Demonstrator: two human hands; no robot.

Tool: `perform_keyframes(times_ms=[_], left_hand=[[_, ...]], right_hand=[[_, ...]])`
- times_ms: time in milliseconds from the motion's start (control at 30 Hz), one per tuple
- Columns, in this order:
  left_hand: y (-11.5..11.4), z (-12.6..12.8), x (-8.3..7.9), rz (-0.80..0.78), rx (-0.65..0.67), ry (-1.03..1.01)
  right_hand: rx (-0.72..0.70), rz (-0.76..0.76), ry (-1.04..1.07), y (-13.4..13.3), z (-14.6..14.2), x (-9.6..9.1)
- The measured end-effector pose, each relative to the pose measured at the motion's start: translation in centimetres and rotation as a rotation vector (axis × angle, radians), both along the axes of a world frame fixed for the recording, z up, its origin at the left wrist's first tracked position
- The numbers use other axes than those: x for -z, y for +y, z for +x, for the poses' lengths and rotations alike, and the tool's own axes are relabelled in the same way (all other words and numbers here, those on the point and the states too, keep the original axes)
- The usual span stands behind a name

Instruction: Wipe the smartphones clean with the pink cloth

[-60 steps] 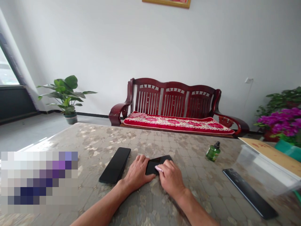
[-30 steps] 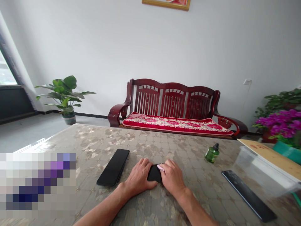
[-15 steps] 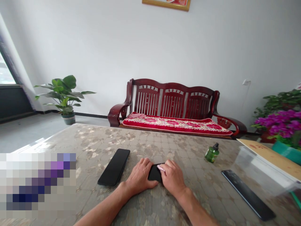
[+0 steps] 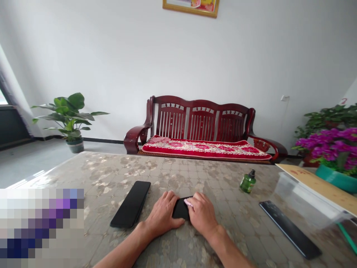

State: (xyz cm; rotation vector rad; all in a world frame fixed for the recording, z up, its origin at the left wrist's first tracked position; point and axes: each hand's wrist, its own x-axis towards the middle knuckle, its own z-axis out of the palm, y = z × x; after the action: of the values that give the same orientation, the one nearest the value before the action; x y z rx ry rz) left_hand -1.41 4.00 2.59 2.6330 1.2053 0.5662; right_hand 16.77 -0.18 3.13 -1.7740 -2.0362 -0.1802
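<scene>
A flat black device, which looks like a phone, lies on the patterned tabletop between my hands. My left hand grips its left side, with the thumb along the near edge. Pinched in my right hand is a small pale pink cloth, pressed on the device's dark surface; most of the cloth is hidden under the fingers. To the left of my left hand lies a larger black phone, face up and untouched.
A green bottle with a black top stands at the right. Farther right are a long black slab, a clear plastic box with a tan board on it, and purple flowers in a teal pot. Beyond the table is a wooden bench.
The camera view has shifted slightly, so the surroundings sit a little farther left. Both hands keep their hold on the device and the cloth, with little visible movement.
</scene>
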Motion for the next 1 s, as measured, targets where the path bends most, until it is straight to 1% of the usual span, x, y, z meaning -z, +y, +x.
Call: perform_keyframes(times_ms=[67, 200, 267, 333, 467, 533, 600, 733, 800, 900, 1000], left_hand=[[0.1, 0.0, 0.1, 0.007, 0.005, -0.006], [0.2, -0.1, 0.2, 0.001, 0.013, -0.015], [0.1, -0.1, 0.1, -0.011, 0.006, -0.009], [0.1, -0.1, 0.0, -0.023, -0.001, -0.002], [0.0, -0.1, 0.0, -0.029, 0.003, 0.0], [0.0, -0.1, 0.0, -0.025, 0.01, -0.011], [0.1, -0.2, 0.0, -0.021, 0.012, -0.021], [0.1, -0.2, 0.1, -0.02, 0.007, -0.031], [0.1, -0.1, 0.2, -0.027, 0.006, -0.036], [0.2, -0.1, 0.5, -0.032, 0.008, -0.043], [0.2, -0.1, 0.6, -0.017, 0.016, -0.051]], right_hand=[[0.025, -0.009, -0.007, 0.1, 0.3, -0.2], [0.148, -0.01, -0.037, 0.6, 2.3, -0.6], [0.178, -0.005, -0.043, 0.6, 2.6, -0.6], [0.161, -0.004, -0.036, 0.4, 2.1, -0.5], [0.022, -0.01, -0.019, -0.5, -0.1, -0.3], [-0.024, -0.012, -0.013, -0.8, -0.6, -0.3], [-0.011, -0.018, -0.005, -0.7, -0.1, -0.5], [0.115, -0.04, -0.021, 0.1, 1.7, -0.9], [0.15, -0.047, -0.03, 0.4, 1.9, -1.0], [0.122, -0.054, -0.01, 0.3, 1.0, -0.9], [0.024, -0.064, 0.031, -0.7, -0.2, -0.6]])
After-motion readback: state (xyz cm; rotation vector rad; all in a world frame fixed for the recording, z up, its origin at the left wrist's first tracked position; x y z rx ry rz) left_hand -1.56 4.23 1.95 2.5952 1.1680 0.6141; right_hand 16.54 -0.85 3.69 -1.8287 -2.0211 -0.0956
